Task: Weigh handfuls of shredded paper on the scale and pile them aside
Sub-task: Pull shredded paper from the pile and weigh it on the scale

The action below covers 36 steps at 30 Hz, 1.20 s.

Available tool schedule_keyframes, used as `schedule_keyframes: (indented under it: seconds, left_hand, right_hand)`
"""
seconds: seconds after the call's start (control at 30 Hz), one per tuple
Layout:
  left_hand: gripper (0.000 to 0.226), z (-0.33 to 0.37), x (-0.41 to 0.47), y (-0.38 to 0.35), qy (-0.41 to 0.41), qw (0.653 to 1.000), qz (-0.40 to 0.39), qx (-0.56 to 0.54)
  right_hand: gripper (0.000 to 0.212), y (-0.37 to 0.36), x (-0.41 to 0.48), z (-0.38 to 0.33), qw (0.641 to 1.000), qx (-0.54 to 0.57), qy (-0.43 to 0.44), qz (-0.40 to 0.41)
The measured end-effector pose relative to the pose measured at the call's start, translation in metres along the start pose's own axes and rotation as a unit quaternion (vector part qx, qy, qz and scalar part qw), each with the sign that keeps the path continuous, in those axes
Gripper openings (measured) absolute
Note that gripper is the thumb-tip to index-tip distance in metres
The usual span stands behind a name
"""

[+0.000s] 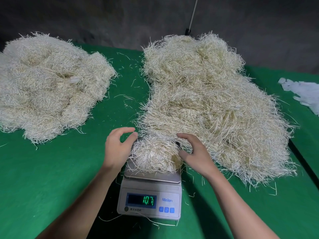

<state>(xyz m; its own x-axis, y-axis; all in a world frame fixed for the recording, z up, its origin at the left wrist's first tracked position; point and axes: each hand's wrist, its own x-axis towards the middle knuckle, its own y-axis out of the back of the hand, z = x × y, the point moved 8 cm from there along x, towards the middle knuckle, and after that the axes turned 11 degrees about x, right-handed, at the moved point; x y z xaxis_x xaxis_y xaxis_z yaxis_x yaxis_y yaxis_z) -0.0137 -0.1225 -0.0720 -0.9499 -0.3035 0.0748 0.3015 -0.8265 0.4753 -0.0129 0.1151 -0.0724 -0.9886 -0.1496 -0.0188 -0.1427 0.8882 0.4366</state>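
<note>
Head view: the scale sits at 6 o'clock on the green table, its display reading 10.7. A handful of shredded paper lies on the pan, bunched toward the pan's 12 o'clock edge, where its strands mingle with the fringe of the right pile, which spreads from 1 to 4 o'clock. The left pile lies at 10 o'clock, well apart from the scale. Pale scraps lie at 3 o'clock.

The left hand is at the handful's 9 o'clock side, fingers and thumb curved in an open C, gripping nothing, the thumb tip just at the strands. The right hand is at the 3 o'clock side, thumb against the handful and fingers arched over strands; whether it pinches any I cannot tell.

This looks like the weighing step: the portion is on the pan and a number shows. Since strands bridge to the right pile, the reading may be off, so the handful likely wants freeing from that fringe. Next, both hands need to close round the whole tuft, lift it without trailing strands, and carry it toward 10 o'clock, where the clumped left pile looks like the weighed stock.
</note>
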Motion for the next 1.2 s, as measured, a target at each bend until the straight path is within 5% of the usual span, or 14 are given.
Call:
schedule_keyframes:
  seconds: [0.43, 0.57, 0.7, 0.77, 0.87, 0.97, 1.07, 1.13, 1.2]
  left_hand:
    - [0.015, -0.008, 0.005, -0.006, 0.006, 1.0, -0.009, 0.0]
    - [0.046, -0.033, 0.011, -0.011, 0.042, 0.999, 0.001, 0.002]
    - [0.063, -0.07, 0.008, -0.042, 0.115, 0.985, -0.106, 0.071]
    - [0.06, -0.074, 0.0, -0.06, 0.118, 0.974, -0.149, 0.123]
    - [0.066, -0.056, -0.009, -0.078, 0.07, 0.969, -0.162, 0.171]
    - [0.081, -0.028, -0.013, -0.083, 0.103, 0.979, -0.17, -0.052]
    - [0.066, -0.003, -0.001, -0.09, 0.278, 0.882, -0.183, -0.332]
    - [0.045, 0.012, 0.013, -0.084, 0.336, 0.85, -0.138, -0.38]
    - [0.032, 0.027, 0.018, -0.076, 0.308, 0.881, -0.071, -0.351]
  right_hand:
    - [0.055, -0.002, 0.007, 0.004, 1.0, 0.001, -0.003, 0.0]
    - [0.099, -0.021, 0.01, 0.012, 0.996, -0.031, -0.004, -0.08]
    - [0.129, -0.053, 0.02, 0.031, 0.981, -0.149, -0.028, -0.12]
    - [0.123, -0.075, 0.021, 0.039, 0.972, -0.188, -0.025, -0.14]
    - [0.086, -0.088, 0.022, 0.039, 0.971, -0.218, 0.046, -0.087]
    - [0.069, -0.074, 0.03, 0.018, 0.993, -0.097, 0.074, -0.001]
    - [0.067, -0.066, 0.03, -0.02, 0.992, -0.064, 0.111, -0.007]
    - [0.068, -0.072, 0.018, -0.05, 0.986, 0.007, 0.163, -0.025]
    - [0.066, -0.061, 0.022, -0.067, 0.983, 0.093, 0.156, 0.009]
